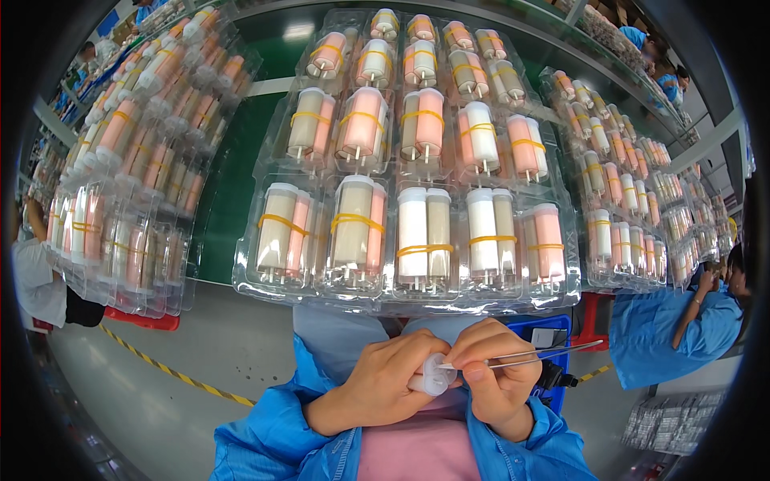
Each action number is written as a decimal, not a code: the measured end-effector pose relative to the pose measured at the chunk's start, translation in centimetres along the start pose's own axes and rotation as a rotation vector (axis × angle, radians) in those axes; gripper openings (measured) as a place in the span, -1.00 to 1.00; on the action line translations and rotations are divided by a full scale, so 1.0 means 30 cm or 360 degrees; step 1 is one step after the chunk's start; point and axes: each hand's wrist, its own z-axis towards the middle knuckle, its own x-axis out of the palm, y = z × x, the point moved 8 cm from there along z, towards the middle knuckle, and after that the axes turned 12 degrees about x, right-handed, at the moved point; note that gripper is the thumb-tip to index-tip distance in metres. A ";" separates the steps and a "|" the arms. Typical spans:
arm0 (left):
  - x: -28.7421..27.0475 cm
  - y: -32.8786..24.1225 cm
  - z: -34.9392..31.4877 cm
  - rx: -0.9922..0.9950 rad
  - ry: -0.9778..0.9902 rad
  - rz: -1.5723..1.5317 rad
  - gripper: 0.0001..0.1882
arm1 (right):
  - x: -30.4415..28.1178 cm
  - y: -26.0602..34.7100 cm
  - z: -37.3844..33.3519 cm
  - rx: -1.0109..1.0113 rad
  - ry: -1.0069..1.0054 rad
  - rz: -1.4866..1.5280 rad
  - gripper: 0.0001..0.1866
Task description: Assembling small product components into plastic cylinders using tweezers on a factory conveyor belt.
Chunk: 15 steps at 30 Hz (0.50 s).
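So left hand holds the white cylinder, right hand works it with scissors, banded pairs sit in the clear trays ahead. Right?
Not scissors. The head view shows the right hand holding metal tweezers against the white cylinder. The left hand does hold it, and rubber-banded pairs sit in the clear trays.

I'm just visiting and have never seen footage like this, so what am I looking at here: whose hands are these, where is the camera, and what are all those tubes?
There is no machine here. The one picture comes from a wide-angle camera worn on a person's head, looking down at that person's own hands, which is why straight edges bend near the rim. The left hand grips a small white cylindrical part. The right hand holds thin metal tweezers whose tips meet that part. Both forearms wear blue sleeves. In front lies a clear plastic tray with rows of white, cream and pink tubes, paired by yellow rubber bands. More such trays lie to the left and right. Another person in blue works at the right.
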 end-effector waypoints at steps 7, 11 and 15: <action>-0.003 -0.003 0.002 -0.0014 0.0015 0.0025 -0.65 | 0.012 0.020 0.007 -0.0106 0.0026 -0.0156 -0.90; -0.007 -0.009 -0.003 -0.0016 0.0021 0.0093 -0.63 | 0.022 0.039 0.006 -0.0180 0.0070 -0.0249 -0.88; -0.004 -0.010 -0.002 0.0006 0.0038 0.0099 -0.63 | 0.027 0.049 0.010 -0.0239 0.0062 -0.0290 -0.87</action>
